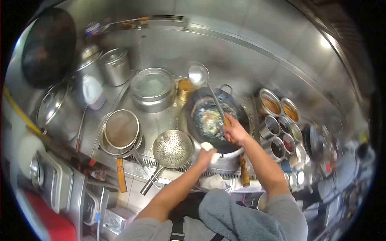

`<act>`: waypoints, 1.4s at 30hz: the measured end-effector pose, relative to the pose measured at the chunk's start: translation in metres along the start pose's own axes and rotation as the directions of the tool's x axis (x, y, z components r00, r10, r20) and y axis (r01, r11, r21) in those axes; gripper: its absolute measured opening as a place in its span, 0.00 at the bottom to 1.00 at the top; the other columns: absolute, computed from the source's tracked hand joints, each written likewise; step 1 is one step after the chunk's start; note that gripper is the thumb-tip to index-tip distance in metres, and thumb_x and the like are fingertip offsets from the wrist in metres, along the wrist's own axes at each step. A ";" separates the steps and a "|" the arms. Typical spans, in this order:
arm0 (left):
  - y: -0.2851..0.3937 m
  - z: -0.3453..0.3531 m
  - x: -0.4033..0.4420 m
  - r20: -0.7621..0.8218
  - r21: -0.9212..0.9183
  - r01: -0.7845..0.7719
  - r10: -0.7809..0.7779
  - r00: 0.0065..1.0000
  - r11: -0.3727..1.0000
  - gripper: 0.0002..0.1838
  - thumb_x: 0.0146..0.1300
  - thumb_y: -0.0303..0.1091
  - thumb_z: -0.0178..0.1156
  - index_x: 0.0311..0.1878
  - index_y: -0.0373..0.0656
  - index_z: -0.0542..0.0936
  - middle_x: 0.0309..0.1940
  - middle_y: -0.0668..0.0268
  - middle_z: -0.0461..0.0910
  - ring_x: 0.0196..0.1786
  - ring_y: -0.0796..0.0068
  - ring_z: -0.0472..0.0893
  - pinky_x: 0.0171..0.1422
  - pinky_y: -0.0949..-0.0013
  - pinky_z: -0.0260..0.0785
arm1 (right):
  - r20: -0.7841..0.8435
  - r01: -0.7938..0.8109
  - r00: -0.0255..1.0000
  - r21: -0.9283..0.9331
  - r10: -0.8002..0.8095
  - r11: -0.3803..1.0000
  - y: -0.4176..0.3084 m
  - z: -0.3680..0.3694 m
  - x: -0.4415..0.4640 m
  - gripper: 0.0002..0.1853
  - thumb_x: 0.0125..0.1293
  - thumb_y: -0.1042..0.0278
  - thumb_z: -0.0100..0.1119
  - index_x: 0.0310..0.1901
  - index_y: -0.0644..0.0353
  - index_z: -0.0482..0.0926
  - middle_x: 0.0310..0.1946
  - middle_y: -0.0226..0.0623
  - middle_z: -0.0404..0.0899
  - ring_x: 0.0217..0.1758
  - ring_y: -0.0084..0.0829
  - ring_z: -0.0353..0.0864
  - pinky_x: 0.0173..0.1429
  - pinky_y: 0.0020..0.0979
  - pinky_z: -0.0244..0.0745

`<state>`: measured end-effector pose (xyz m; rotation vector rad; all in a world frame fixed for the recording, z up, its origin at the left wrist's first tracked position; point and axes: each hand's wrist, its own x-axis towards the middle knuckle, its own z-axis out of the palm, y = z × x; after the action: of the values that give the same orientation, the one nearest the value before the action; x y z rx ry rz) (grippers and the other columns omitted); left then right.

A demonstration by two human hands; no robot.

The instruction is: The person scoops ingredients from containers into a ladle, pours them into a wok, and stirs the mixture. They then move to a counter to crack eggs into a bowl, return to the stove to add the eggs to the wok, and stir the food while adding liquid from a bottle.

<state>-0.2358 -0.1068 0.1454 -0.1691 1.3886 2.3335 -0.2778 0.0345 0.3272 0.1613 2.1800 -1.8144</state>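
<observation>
Near the centre stands a dark wok with pale food in it. My right hand is closed on the wooden handle of a long ladle, whose bowl is raised above the wok's far left edge. At the wok's near edge my left hand is wrapped round a white cloth. A perforated metal strainer lies just left of my left hand.
A lidded pot and a brown container stand behind the strainer. At the left is a round sieve. Several seasoning containers stand right of the wok. Another person is at the far right.
</observation>
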 end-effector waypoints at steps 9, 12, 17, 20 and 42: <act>-0.018 -0.080 -0.099 0.044 0.064 0.191 -0.194 0.980 0.980 0.27 0.66 0.45 0.63 0.61 0.39 0.71 0.48 0.66 0.79 0.49 0.76 0.78 0.53 0.68 0.72 | 0.076 0.193 0.959 -0.880 -0.272 0.434 -0.015 -0.006 0.161 0.45 0.56 0.76 0.49 0.76 0.46 0.45 0.51 0.62 0.78 0.54 0.55 0.79 0.58 0.50 0.72; 0.001 -0.105 -0.193 -0.186 0.070 0.236 -0.220 0.958 0.969 0.31 0.63 0.38 0.65 0.66 0.38 0.67 0.52 0.63 0.78 0.52 0.70 0.78 0.57 0.65 0.71 | 0.120 0.271 0.947 -0.799 -0.300 0.536 -0.009 0.023 0.182 0.45 0.57 0.76 0.49 0.76 0.45 0.44 0.51 0.61 0.78 0.55 0.56 0.78 0.58 0.49 0.72; -0.029 -0.157 -0.270 -0.290 -0.068 0.177 -0.189 0.938 0.982 0.27 0.60 0.34 0.67 0.61 0.38 0.71 0.47 0.61 0.80 0.49 0.68 0.80 0.53 0.64 0.73 | 0.129 0.420 0.887 -0.621 -0.442 0.662 0.013 0.127 0.270 0.34 0.57 0.73 0.50 0.69 0.61 0.61 0.39 0.54 0.83 0.40 0.48 0.84 0.45 0.44 0.79; -0.011 -0.159 -0.258 -0.223 0.211 0.158 -0.110 0.969 0.965 0.26 0.63 0.40 0.65 0.60 0.36 0.72 0.45 0.61 0.80 0.47 0.71 0.79 0.51 0.66 0.72 | 0.593 -0.558 0.805 0.735 0.034 0.384 -0.037 0.157 0.276 0.02 0.57 0.77 0.48 0.32 0.62 0.70 0.22 0.37 0.72 0.21 0.31 0.73 0.26 0.29 0.73; -0.039 -0.139 -0.097 -0.105 0.979 0.064 0.205 0.973 0.195 0.38 0.47 0.35 0.72 0.63 0.40 0.68 0.54 0.44 0.76 0.57 0.41 0.74 0.62 0.51 0.68 | 0.147 -0.212 0.977 0.761 0.155 0.613 -0.037 -0.133 -0.063 0.08 0.61 0.79 0.54 0.40 0.60 0.67 0.26 0.32 0.68 0.22 0.19 0.69 0.21 0.20 0.65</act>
<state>-0.1467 -0.2390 0.0752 0.0568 2.7614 0.9705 -0.2489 0.1634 0.4015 0.4786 1.1187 -2.4534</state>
